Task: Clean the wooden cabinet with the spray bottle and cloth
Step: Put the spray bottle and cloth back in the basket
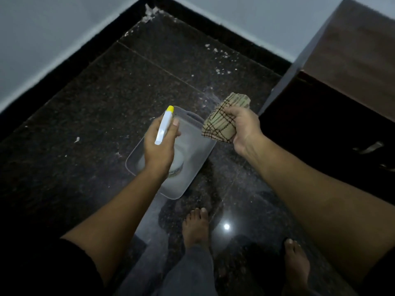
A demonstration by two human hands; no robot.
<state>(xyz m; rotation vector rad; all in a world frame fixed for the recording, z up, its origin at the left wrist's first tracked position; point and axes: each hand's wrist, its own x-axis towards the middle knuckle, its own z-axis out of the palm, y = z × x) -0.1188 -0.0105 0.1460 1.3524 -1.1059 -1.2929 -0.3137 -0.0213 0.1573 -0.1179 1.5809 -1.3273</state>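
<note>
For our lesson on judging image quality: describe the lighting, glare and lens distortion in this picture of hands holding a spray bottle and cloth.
Head view: dim, the cabinet front nearly black; one bright glare spot on the glossy floor near the feet; wide-angle stretch enlarges the forearms; the spray bottle in the left hand and cloth in the right hand look slightly soft.

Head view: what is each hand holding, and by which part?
Left hand grips the spray bottle around its neck; right hand clutches the bunched cloth around its middle.
</note>
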